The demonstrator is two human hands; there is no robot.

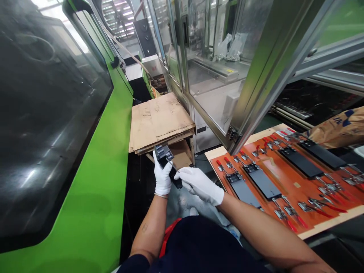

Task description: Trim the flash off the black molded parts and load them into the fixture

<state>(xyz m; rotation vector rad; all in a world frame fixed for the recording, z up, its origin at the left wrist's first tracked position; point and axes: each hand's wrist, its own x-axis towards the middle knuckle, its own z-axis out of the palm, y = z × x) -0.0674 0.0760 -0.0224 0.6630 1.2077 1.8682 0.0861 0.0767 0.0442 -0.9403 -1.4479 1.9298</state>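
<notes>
holding dark molded part (164, 159) in left hand (163, 178); right hand (200, 185) pinching thin metal tool (172, 165), grip end hidden

The left hand (162, 178), white-gloved, stands upright with its fingers closed, while the gloved right hand (200, 185) angles in close beside it, fingers pinched together. The bare left forearm (149, 227) and right forearm (264, 227) rise from the bottom of the view.

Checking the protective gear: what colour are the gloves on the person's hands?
White, on both the left hand and the right hand; the head view shows them best.
</notes>
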